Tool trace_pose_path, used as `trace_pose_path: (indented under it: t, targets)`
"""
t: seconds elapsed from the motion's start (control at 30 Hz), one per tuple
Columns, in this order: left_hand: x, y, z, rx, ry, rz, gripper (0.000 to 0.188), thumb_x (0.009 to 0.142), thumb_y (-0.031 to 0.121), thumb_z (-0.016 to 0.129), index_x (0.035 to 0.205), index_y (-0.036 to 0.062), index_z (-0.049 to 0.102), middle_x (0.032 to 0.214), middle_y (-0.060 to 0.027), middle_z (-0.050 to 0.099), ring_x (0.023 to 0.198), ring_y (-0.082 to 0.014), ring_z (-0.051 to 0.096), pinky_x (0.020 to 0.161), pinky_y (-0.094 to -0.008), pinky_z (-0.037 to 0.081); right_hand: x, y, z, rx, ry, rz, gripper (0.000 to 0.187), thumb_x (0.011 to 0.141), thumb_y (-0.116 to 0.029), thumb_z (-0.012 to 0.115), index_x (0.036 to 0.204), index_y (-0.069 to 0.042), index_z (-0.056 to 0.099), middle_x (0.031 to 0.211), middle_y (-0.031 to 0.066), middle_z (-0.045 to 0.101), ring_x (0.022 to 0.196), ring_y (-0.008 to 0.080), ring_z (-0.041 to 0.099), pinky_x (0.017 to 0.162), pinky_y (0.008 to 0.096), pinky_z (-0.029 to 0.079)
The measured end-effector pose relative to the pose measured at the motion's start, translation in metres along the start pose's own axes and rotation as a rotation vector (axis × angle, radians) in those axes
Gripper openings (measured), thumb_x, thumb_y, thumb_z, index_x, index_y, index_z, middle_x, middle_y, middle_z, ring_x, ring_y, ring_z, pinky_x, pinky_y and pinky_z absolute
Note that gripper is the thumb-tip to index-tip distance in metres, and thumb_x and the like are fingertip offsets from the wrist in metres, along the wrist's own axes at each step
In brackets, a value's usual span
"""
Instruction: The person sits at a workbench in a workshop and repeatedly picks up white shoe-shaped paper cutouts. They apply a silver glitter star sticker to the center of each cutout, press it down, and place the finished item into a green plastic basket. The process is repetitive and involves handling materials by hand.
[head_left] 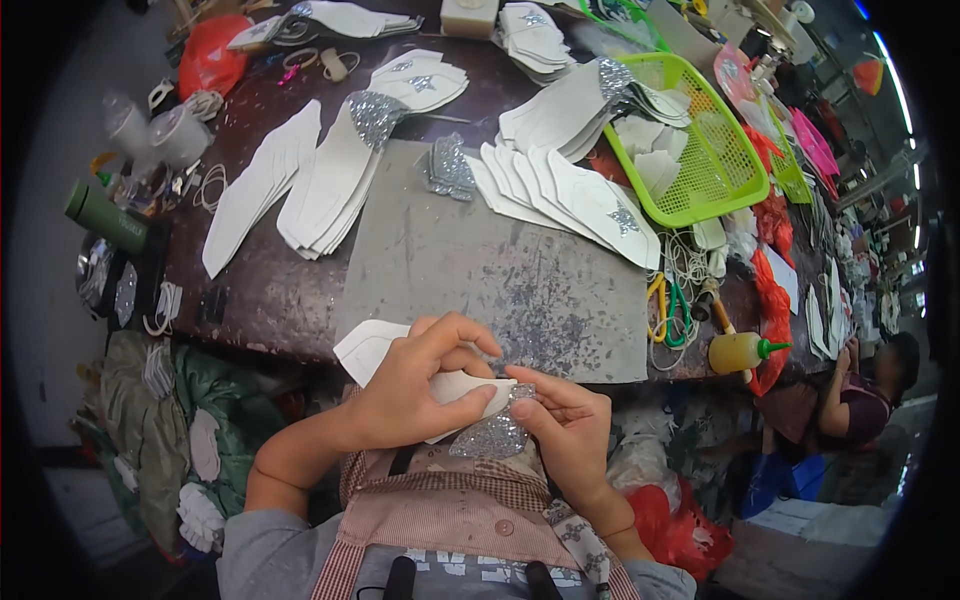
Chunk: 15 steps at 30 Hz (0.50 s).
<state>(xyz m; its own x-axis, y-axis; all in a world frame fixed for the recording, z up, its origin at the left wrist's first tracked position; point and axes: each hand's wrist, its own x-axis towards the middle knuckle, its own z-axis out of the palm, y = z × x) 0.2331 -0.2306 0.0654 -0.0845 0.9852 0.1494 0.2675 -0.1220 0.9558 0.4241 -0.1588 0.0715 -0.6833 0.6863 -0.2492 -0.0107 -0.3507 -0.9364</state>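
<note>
The white piece (368, 350), smooth and sheet-like, lay at a slant in the left hand (415, 385), one angular end projecting to the left of the knuckles; from my remote station I saw its middle only in part, the fingers covering it. The silver glitter piece (488, 436), coarse and sparkling, adjoined its right end, with a broad lower portion hanging below and a narrow upper corner beside the right hand's (568, 420) thumb. I could not discern whether the two were joined.
</note>
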Motion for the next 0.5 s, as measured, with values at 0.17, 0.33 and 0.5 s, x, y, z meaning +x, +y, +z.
trace_pose_path:
  t: [0.17,0.33,0.5]
  targets:
    - [-0.0055,0.0034,0.0001,0.003,0.037,-0.044,0.041,0.078,0.015,0.07,0.113,0.009,0.052,0.082,-0.0026,0.071,0.095,-0.0225,0.053,0.088,-0.0346,0.04,-0.0002,-0.0016,0.0004,-0.023,0.0,0.027,0.032,0.088,0.002,0.064,0.119,0.009,0.059,0.101,0.0126,0.067,0.09,0.0103,0.062,0.078,0.0208,0.05]
    - [-0.0047,0.0016,-0.0015,0.074,0.014,0.032,0.042,0.078,0.013,0.071,0.115,0.0072,0.051,0.083,-0.0018,0.071,0.097,-0.0197,0.053,0.089,-0.0337,0.039,0.0012,-0.0022,0.0001,-0.048,0.004,0.042,0.03,0.087,0.0,0.065,0.116,0.008,0.061,0.098,0.0121,0.068,0.086,0.0103,0.063,0.075,0.02,0.05]
    - [-0.0067,0.0012,-0.0031,0.078,-0.009,0.051,0.042,0.08,0.016,0.069,0.117,0.0088,0.051,0.086,-0.0011,0.071,0.096,-0.0228,0.051,0.091,-0.0353,0.037,0.0016,-0.0005,-0.0018,-0.054,-0.018,0.055,0.029,0.088,0.0,0.065,0.116,0.008,0.061,0.097,0.0126,0.069,0.086,0.0099,0.063,0.074,0.0197,0.05]
